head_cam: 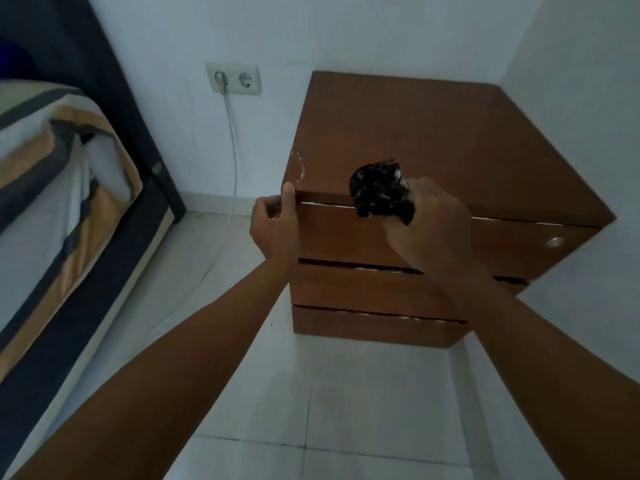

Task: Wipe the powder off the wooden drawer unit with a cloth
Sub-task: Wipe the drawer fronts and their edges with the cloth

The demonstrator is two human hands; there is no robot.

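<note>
A brown wooden drawer unit with three drawer fronts stands in the room's corner. White powder traces show near its top's front left corner. My left hand grips that front left corner, thumb on the top edge. My right hand holds a bunched dark patterned cloth against the front edge of the top, over the upper drawer's gap.
A bed with a striped cover and dark frame fills the left side. A white wall socket has a white cable running down to the pale tiled floor. White walls close in behind and to the right of the unit.
</note>
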